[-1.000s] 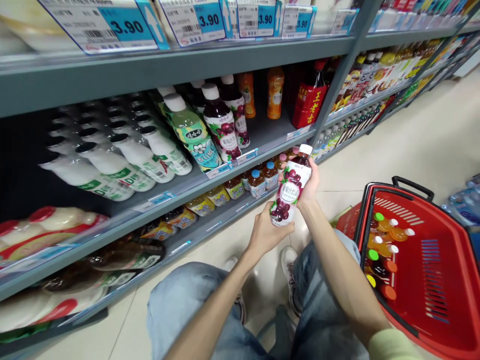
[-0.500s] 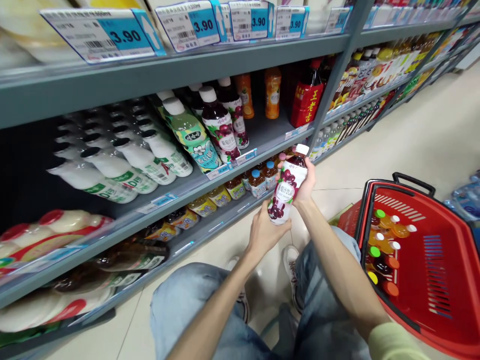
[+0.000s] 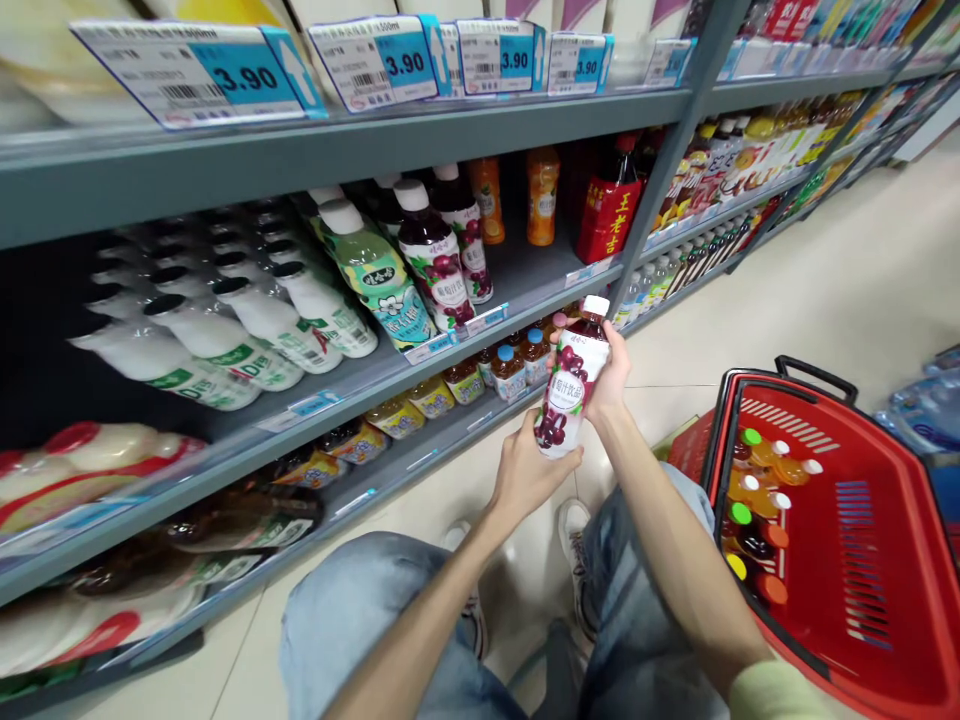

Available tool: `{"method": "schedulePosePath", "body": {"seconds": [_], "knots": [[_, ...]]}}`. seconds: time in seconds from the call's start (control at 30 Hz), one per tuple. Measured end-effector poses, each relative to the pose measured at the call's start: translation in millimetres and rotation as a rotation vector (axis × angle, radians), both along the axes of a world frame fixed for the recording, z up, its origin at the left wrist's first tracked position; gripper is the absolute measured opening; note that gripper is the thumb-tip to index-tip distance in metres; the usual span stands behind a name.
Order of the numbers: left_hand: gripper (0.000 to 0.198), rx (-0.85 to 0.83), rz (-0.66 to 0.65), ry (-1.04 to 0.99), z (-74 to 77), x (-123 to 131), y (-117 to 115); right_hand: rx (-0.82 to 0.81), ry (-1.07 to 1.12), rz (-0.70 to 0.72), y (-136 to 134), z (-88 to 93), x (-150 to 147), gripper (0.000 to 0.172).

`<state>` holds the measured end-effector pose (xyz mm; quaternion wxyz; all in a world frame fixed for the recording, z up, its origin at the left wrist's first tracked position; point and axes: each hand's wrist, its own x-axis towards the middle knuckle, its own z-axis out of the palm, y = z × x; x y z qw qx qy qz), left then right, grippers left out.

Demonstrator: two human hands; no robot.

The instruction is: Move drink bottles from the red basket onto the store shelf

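Note:
Between my two hands is a grape juice bottle [image 3: 570, 385] with a white cap and a label of purple grapes, tilted and label towards me. My left hand [image 3: 529, 465] wraps round its lower end. My right hand [image 3: 611, 370] grips it near the shoulder, the fingertips partly hidden behind it. On the shelf ahead, matching grape juice bottles [image 3: 441, 265] stand beside a green bottle [image 3: 379, 275] with a white cap. Orange juice bottles [image 3: 543, 197] and a red pack of dark bottles [image 3: 611, 210] are further right.
A red shopping basket [image 3: 806, 550] holding several juice bottles stands on the floor at my right. Shelving [image 3: 337, 140] with price tags runs along the left and into the distance. White bottles [image 3: 255, 345] fill the shelf's left part. Blue-wrapped bottles [image 3: 922, 405] lie at the far right.
My view has shifted slightly, so the shelves and basket sit a little further left. Both hands keep their hold on the grape juice bottle, which has barely moved.

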<state>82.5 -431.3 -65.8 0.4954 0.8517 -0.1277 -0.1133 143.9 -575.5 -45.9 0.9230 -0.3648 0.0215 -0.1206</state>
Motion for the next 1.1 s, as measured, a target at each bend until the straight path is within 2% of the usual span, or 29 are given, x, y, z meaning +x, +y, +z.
{"method": "schedulePosePath", "body": {"seconds": [0.2,0.37,0.47,0.63,0.73,0.9,1.0,1.1], "knots": [[0.044,-0.244,-0.117,0.211,-13.2,-3,3,0.011,-0.043,0.095,-6,2.6,-1,0.034],[0.043,-0.513,-0.304,0.474,-13.6,-9,4,0.067,-0.022,0.124,-9,2.0,1,0.029],[0.043,-0.611,-0.413,0.572,-17.3,-11,5,0.139,-0.01,0.132,-11,0.5,0,0.03],[0.049,-0.741,-0.545,0.657,-31.8,-7,6,0.276,-0.055,0.176,-15,-1.1,-1,0.029],[0.046,-0.726,-0.543,0.647,-31.5,-5,4,0.287,-0.057,0.188,-17,-3.1,0,0.028],[0.044,-0.684,-0.487,0.652,-19.6,-8,-1,0.263,-0.085,0.196,-21,-6.5,2,0.028],[0.05,-0.688,-0.456,0.648,-13.9,-9,-3,0.236,-0.131,0.166,-22,-4.1,2,0.026],[0.063,-0.659,-0.391,0.618,-10.0,-5,-2,0.23,-0.144,0.065,-23,0.5,1,0.024]]}}
